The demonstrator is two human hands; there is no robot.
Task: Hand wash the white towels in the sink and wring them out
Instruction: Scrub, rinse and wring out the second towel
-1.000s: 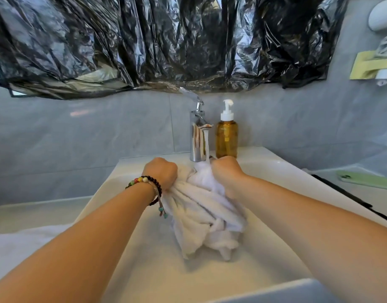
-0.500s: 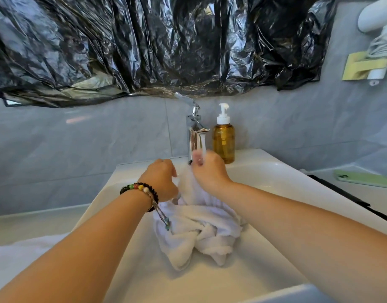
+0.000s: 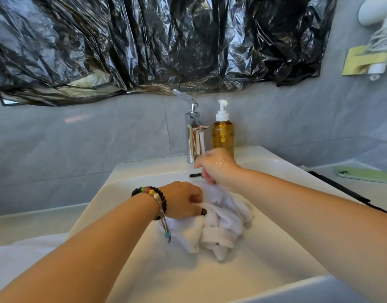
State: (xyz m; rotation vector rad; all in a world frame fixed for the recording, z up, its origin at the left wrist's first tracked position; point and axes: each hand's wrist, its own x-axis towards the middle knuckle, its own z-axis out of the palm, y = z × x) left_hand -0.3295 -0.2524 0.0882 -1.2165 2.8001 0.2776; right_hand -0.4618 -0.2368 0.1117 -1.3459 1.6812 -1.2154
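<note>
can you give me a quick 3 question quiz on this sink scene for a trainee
1. True or false: the white towel lies bunched in the sink.
2. Which wrist wears the beaded bracelet? A) left B) right C) neither
3. Fill in: the amber pump bottle stands to the ____ of the faucet.

Key
1. True; the left hand grips it low, and the right hand pinches an upper part of it.
2. A
3. right
</note>
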